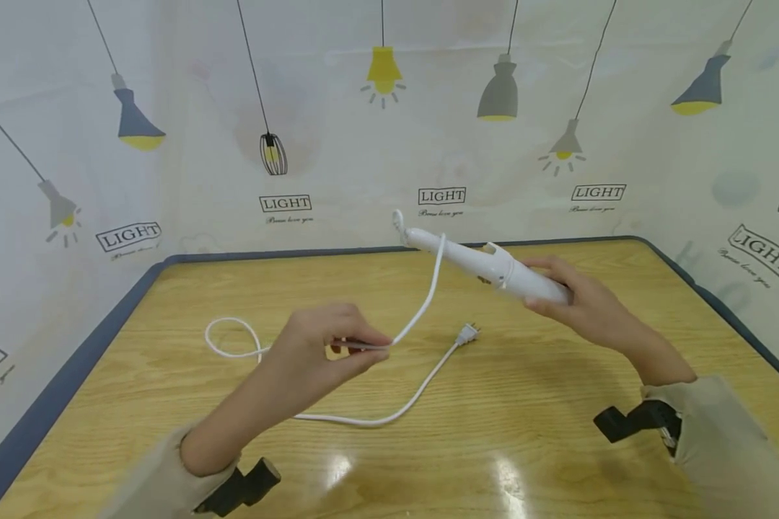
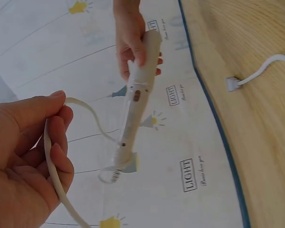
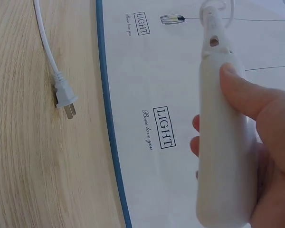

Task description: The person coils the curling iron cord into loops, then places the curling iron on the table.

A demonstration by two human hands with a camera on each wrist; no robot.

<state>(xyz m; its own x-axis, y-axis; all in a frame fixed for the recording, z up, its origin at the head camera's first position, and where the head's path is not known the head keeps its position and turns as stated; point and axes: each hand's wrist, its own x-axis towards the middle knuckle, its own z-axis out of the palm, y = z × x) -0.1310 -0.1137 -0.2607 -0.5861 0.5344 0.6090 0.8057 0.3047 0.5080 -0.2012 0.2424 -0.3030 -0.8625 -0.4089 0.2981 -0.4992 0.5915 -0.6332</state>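
My right hand grips a white corded curling iron by its thick rounded end, holding it raised above the table. In the right wrist view my thumb lies along that smooth end, and the other fingers wrap behind it. The iron's narrow end, with a small hanging loop, points up and to the left. From near that end the white cord droops to my left hand, which pinches it between thumb and fingers. The left wrist view shows the cord running on across the palm.
The rest of the cord lies on the wooden table, with one loop at the left. Its two-pin plug rests near the table's middle. Behind the table's blue edge rises a white backdrop printed with lamps.
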